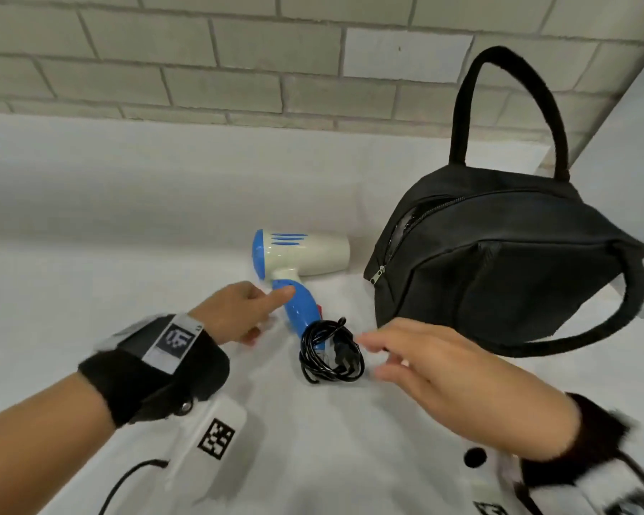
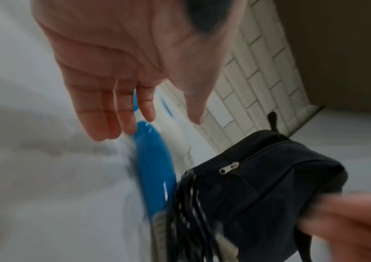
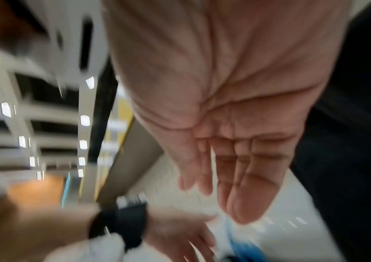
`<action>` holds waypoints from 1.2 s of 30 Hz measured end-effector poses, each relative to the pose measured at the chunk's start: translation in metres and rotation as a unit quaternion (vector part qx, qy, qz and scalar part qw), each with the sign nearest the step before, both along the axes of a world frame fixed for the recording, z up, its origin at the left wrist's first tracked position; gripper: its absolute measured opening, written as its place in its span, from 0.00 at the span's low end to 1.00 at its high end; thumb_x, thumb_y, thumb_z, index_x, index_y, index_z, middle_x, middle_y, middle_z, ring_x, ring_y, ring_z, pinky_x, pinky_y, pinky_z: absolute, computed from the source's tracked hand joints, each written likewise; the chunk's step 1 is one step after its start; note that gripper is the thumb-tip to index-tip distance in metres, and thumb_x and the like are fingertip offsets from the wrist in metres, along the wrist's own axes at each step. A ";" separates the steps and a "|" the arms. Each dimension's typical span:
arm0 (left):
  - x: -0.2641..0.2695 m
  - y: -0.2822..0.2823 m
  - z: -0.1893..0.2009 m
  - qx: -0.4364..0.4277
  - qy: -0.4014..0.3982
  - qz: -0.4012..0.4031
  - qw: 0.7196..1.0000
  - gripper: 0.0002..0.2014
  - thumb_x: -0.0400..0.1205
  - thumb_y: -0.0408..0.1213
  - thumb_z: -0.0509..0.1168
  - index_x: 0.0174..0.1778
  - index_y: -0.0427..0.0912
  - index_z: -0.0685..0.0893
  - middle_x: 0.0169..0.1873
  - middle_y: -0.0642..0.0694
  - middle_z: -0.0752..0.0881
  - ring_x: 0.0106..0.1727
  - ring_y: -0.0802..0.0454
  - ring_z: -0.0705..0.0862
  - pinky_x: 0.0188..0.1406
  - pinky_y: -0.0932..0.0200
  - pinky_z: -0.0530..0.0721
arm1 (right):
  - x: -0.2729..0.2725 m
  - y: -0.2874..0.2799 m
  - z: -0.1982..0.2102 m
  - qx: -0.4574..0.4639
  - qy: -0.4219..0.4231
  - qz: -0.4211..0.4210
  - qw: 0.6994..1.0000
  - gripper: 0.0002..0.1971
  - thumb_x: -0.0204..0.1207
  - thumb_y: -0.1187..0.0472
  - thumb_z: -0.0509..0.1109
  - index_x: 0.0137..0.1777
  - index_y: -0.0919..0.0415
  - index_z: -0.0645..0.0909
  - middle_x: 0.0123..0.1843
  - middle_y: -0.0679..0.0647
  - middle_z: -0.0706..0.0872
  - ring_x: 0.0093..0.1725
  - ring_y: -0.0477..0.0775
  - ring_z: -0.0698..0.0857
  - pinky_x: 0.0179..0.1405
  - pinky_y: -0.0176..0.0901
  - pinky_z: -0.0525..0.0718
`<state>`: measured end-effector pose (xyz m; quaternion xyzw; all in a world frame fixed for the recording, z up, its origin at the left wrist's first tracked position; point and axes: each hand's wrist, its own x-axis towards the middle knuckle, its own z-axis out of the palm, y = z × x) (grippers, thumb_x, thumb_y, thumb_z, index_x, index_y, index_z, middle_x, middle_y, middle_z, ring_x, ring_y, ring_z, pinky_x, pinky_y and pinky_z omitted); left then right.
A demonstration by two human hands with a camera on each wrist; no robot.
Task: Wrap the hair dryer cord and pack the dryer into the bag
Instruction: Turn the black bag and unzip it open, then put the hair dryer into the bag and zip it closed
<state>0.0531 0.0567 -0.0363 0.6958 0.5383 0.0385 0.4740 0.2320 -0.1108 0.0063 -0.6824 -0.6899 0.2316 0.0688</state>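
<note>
A cream and blue hair dryer (image 1: 305,254) lies on the white cloth, nozzle toward the bag. Its black cord (image 1: 329,353) is coiled in a bundle at the end of the blue handle (image 2: 153,170). My left hand (image 1: 246,310) hovers open just left of the handle, thumb near its top; the left wrist view shows straight fingers (image 2: 117,113) holding nothing. My right hand (image 1: 413,358) is open just right of the coil, fingers spread and blurred, palm (image 3: 236,124) empty. The black bag (image 1: 499,265) stands at the right, zipper partly open.
A white cloth (image 1: 127,217) covers the table up to a tiled wall (image 1: 201,68) behind. The bag's two black handles (image 1: 506,105) loop up and out to the right. Wrist-mounted devices with a black cable (image 1: 127,477) sit at the near edge.
</note>
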 end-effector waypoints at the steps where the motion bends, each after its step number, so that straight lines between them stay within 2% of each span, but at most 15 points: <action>1: 0.003 -0.003 -0.006 -0.022 -0.003 0.005 1.000 0.25 0.73 0.63 0.59 0.42 0.40 0.77 0.39 0.46 0.83 0.35 0.48 0.82 0.54 0.46 0.86 | -0.010 0.010 -0.012 0.009 0.008 0.004 1.000 0.19 0.81 0.55 0.57 0.72 0.49 0.67 0.59 0.45 0.75 0.59 0.44 0.75 0.59 0.33 0.70; 3: 0.011 -0.004 -0.013 -0.050 -0.015 0.019 0.998 0.28 0.72 0.64 0.59 0.46 0.39 0.77 0.39 0.45 0.83 0.35 0.47 0.83 0.53 0.47 0.86 | -0.011 0.032 -0.030 -0.009 0.013 -0.048 0.999 0.22 0.81 0.57 0.58 0.74 0.55 0.64 0.66 0.55 0.74 0.67 0.53 0.74 0.67 0.41 0.68; 5: 0.021 -0.003 -0.017 -0.051 -0.021 0.034 0.998 0.29 0.73 0.63 0.59 0.50 0.37 0.78 0.38 0.44 0.83 0.35 0.47 0.84 0.52 0.49 0.86 | -0.008 0.047 -0.045 -0.053 0.030 -0.095 0.994 0.26 0.78 0.54 0.61 0.75 0.58 0.63 0.70 0.59 0.72 0.71 0.56 0.71 0.69 0.43 0.66; 9: 0.037 0.003 -0.021 -0.035 -0.035 0.061 0.997 0.30 0.73 0.57 0.65 0.53 0.30 0.79 0.29 0.41 0.82 0.26 0.49 0.80 0.29 0.59 0.83 | -0.018 0.067 -0.055 -0.076 0.025 -0.096 0.992 0.33 0.72 0.45 0.67 0.74 0.57 0.64 0.69 0.60 0.74 0.67 0.58 0.74 0.65 0.48 0.73; 12: 0.040 0.003 -0.025 -0.064 -0.071 0.104 0.990 0.26 0.73 0.50 0.69 0.50 0.27 0.79 0.29 0.37 0.84 0.25 0.47 0.82 0.25 0.58 0.84 | -0.020 0.069 -0.057 -0.098 0.064 -0.128 0.985 0.31 0.68 0.41 0.68 0.69 0.54 0.68 0.63 0.59 0.74 0.62 0.57 0.76 0.63 0.49 0.76; 15: 0.041 -0.001 -0.026 -0.119 -0.178 0.152 0.965 0.21 0.74 0.40 0.70 0.53 0.26 0.78 0.39 0.33 0.87 0.28 0.48 0.86 0.19 0.62 0.84 | -0.023 0.068 -0.063 -0.098 0.089 -0.141 0.981 0.26 0.67 0.40 0.69 0.60 0.52 0.68 0.57 0.56 0.71 0.60 0.58 0.75 0.63 0.52 0.77; 18: 0.037 -0.004 -0.028 -0.159 -0.255 0.153 0.942 0.21 0.75 0.36 0.69 0.58 0.26 0.76 0.45 0.31 0.86 0.39 0.41 0.87 0.38 0.49 0.89 | -0.024 0.066 -0.065 -0.088 0.139 -0.119 0.979 0.21 0.69 0.44 0.70 0.51 0.53 0.64 0.47 0.51 0.72 0.47 0.50 0.77 0.49 0.43 0.77; 19: 0.034 -0.006 -0.028 -0.163 -0.270 0.146 0.938 0.20 0.76 0.35 0.68 0.58 0.26 0.76 0.43 0.33 0.86 0.38 0.42 0.87 0.37 0.49 0.89 | -0.025 0.065 -0.064 -0.082 0.160 -0.109 0.978 0.20 0.70 0.46 0.70 0.49 0.53 0.64 0.43 0.49 0.74 0.41 0.47 0.76 0.43 0.41 0.76; 21: 0.028 -0.011 -0.027 -0.158 -0.287 0.133 0.935 0.18 0.76 0.35 0.67 0.58 0.28 0.77 0.40 0.36 0.87 0.32 0.48 0.88 0.27 0.55 0.89 | -0.025 0.063 -0.064 -0.056 0.205 -0.106 0.971 0.16 0.71 0.48 0.69 0.46 0.52 0.64 0.37 0.46 0.74 0.36 0.44 0.74 0.36 0.38 0.74; 25: 0.018 -0.023 -0.023 -0.144 -0.340 0.126 0.921 0.17 0.76 0.36 0.67 0.59 0.36 0.75 0.42 0.38 0.88 0.32 0.51 0.90 0.23 0.59 0.86 | -0.035 0.062 -0.059 0.056 0.304 -0.111 0.945 0.14 0.72 0.57 0.70 0.36 0.47 0.65 0.34 0.45 0.75 0.34 0.43 0.75 0.37 0.37 0.74; 28: 0.012 -0.029 -0.015 -0.091 -0.353 0.113 0.924 0.18 0.76 0.38 0.67 0.59 0.40 0.73 0.43 0.42 0.88 0.35 0.54 0.89 0.27 0.59 0.87 | -0.042 0.066 -0.055 0.140 0.295 -0.092 0.941 0.16 0.67 0.56 0.73 0.33 0.43 0.67 0.38 0.46 0.75 0.39 0.46 0.75 0.42 0.38 0.74; 31: 0.007 -0.032 -0.003 -0.056 -0.396 0.111 0.910 0.14 0.75 0.34 0.67 0.55 0.45 0.73 0.43 0.43 0.88 0.33 0.56 0.89 0.24 0.61 0.85 | -0.047 0.068 -0.049 0.199 0.291 -0.089 0.932 0.12 0.59 0.47 0.72 0.33 0.38 0.69 0.44 0.39 0.70 0.49 0.42 0.73 0.49 0.27 0.70; 33: 0.005 -0.034 0.006 -0.037 -0.416 0.101 0.903 0.14 0.73 0.34 0.68 0.52 0.47 0.74 0.42 0.45 0.88 0.35 0.57 0.89 0.24 0.63 0.84 | -0.048 0.069 -0.043 0.223 0.312 -0.084 0.920 0.18 0.60 0.54 0.76 0.36 0.39 0.67 0.53 0.41 0.70 0.55 0.36 0.72 0.54 0.22 0.69; 34: 0.004 -0.035 0.010 -0.026 -0.427 0.096 0.899 0.15 0.71 0.34 0.68 0.50 0.48 0.74 0.42 0.45 0.88 0.35 0.57 0.90 0.24 0.63 0.84 | -0.048 0.069 -0.039 0.224 0.324 -0.086 0.915 0.21 0.61 0.59 0.77 0.39 0.40 0.66 0.58 0.43 0.71 0.57 0.36 0.74 0.57 0.23 0.72; 36: 0.004 -0.038 0.021 -0.003 -0.449 0.086 0.889 0.17 0.65 0.37 0.69 0.48 0.49 0.74 0.43 0.46 0.87 0.37 0.56 0.90 0.24 0.62 0.85 | -0.048 0.070 -0.029 0.198 0.361 -0.102 0.906 0.27 0.61 0.64 0.78 0.45 0.38 0.64 0.63 0.46 0.74 0.58 0.45 0.80 0.60 0.38 0.80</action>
